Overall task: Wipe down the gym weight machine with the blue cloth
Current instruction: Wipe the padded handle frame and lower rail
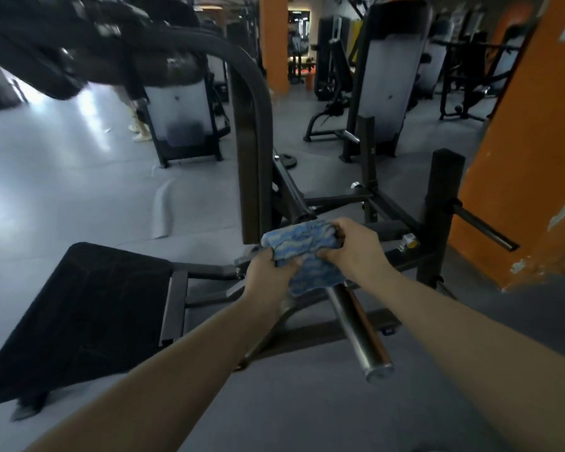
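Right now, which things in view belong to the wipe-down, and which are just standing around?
Part of the job:
- blue cloth, gripped by left hand and right hand
- steel weight bar the cloth is wrapped around
- black footplate of the same machine

Not involved:
- orange pillar
- other weight machines behind

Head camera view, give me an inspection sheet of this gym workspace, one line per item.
Surface: grey floor, glare patch at left.
Job's things: blue cloth wrapped over the steel bar of the weight machine.
Clutter: nothing seen.
Grippers: left hand and right hand both grip the cloth.
Cables: nothing seen.
Surroundings: black footplate at left, orange pillar at right, other machines behind.
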Demonstrator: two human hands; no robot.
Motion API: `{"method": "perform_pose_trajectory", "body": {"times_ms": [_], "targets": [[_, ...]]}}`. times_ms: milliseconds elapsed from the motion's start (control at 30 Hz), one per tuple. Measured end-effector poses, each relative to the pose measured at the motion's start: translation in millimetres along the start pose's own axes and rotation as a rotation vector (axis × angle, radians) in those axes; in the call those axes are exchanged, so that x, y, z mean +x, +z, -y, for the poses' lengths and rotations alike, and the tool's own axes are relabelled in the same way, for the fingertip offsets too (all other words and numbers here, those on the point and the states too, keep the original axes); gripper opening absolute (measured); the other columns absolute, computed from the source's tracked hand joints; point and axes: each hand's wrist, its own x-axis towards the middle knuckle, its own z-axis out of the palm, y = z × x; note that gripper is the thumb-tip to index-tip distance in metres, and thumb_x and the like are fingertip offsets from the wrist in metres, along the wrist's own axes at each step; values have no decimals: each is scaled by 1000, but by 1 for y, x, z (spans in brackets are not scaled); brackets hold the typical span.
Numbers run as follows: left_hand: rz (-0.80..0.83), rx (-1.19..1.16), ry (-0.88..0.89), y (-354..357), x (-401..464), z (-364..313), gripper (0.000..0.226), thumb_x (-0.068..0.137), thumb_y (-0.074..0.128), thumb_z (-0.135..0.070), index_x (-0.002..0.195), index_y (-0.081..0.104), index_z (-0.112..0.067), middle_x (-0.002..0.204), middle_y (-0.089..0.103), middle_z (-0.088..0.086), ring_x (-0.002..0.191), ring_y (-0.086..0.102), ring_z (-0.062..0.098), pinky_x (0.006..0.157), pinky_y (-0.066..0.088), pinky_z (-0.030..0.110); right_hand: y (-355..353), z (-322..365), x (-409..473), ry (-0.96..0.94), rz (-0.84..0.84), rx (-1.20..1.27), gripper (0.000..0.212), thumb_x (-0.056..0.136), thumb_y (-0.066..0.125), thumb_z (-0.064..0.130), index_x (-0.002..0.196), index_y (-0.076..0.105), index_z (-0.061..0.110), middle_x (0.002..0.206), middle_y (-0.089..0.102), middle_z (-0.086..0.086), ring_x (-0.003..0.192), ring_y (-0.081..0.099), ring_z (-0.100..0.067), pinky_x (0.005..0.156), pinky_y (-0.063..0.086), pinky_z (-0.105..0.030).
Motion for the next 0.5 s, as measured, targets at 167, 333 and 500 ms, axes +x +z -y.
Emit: {"method": "perform_pose_trajectory", "body": {"times_ms": [167,333,500], "targets": [[-93,-33,117,-23,47,-45,26,92,56,-7,118,55,-4,110,66,10,96,65,23,79,55,33,12,37,61,-20,-61,160,43,82,70,11,121,52,9,115,60,-6,103,55,-14,79,38,-14],[-154,54,248,-34,110,-81,34,93,52,-6,127,48,-5,116,60,6,99,59,18,81,48,27,25,50,141,-37,-101,253,38,85,65,9,121,51,10,102,57,-2,91,51,-10,67,34,-9],[-218,148,285,-39,204,-109,51,91,54,-9,139,38,-10,119,61,7,103,61,21,87,51,33,39,48,238,-23,-139,338,49,85,65,12,128,43,7,112,62,-10,101,60,-18,83,49,-26]]}}
